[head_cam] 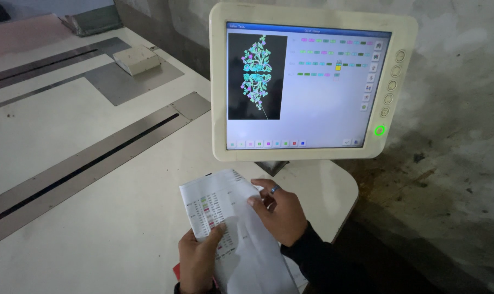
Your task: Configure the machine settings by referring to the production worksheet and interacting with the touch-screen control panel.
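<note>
Left hand (197, 260) pinching sheet (230, 228) at lower edge. Right hand (279, 209) gripping its right side. Monitor (307, 81) just beyond, on table (94, 179).

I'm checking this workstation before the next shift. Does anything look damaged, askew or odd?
Mostly orderly. The paper sheet, held by left hand and right hand, is creased. The floor beside the monitor is stained.
</note>
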